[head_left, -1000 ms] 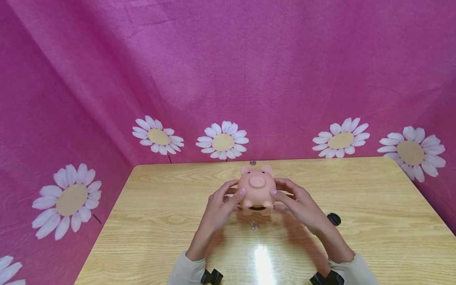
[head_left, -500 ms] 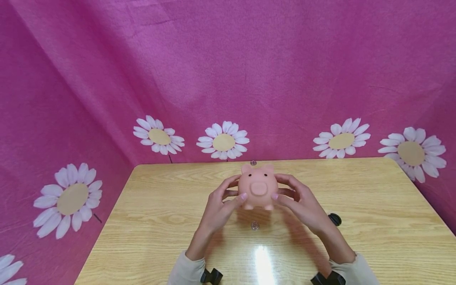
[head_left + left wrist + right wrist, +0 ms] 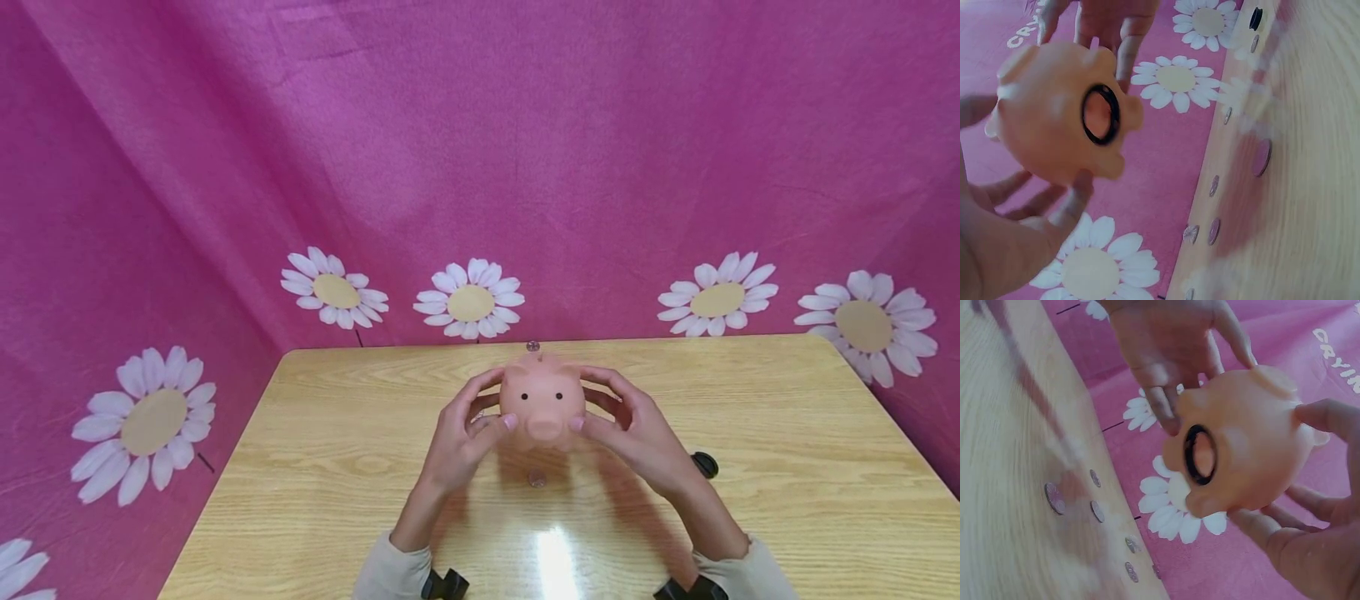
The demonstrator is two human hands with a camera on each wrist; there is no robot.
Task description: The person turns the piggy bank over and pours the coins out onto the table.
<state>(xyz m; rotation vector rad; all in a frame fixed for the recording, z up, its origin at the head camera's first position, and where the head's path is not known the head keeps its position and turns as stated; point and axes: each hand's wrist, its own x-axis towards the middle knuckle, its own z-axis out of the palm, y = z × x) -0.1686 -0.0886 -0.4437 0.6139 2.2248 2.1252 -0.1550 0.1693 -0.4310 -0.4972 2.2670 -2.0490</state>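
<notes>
A pink piggy bank (image 3: pixel 542 400) is held up off the table between both hands, its snout towards me and tipped downward. The left hand (image 3: pixel 463 433) grips one side, thumb at the front and fingers curled behind. On the opposite side the right hand (image 3: pixel 633 429) holds it in the same way. Both wrist views show a black-rimmed round hole (image 3: pixel 1101 115) in the belly. Beneath the pig lies a coin (image 3: pixel 537 478) on the wooden table (image 3: pixel 360 467). Several more coins (image 3: pixel 1097 511) are scattered there in the wrist views.
To the right, partly behind the right wrist, lies a black round plug (image 3: pixel 705 464). Another coin (image 3: pixel 532 346) sits by the table's far edge. A pink cloth (image 3: pixel 585 167) with white daisies hangs behind the table and along its sides.
Between the hands the piggy bank has tilted, its snout going from raised to lowered. The underside hole has turned out of the head view, and more of the top shows. The hands have barely shifted.
</notes>
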